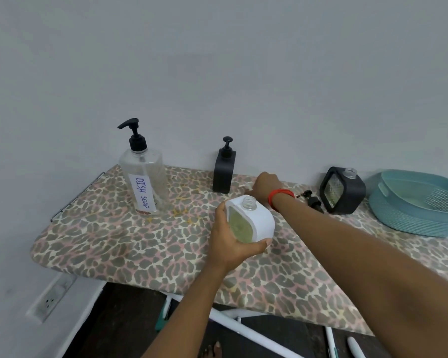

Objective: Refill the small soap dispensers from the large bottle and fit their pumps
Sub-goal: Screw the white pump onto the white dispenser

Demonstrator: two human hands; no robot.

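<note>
Against the grey wall, the large bottle is stood on the leopard-print desk. The white dispenser, filled and uncapped, is held upright by the left grip, fingers wrapped round it, presumably to keep it steady for its pump. The right grip is stretched towards a white piece; whether that piece is pinched cannot be told.

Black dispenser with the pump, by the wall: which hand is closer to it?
Right. The right hand sits just right of the black dispenser, near its base; the left hand is nearer the person, gripping the white dispenser.
</note>
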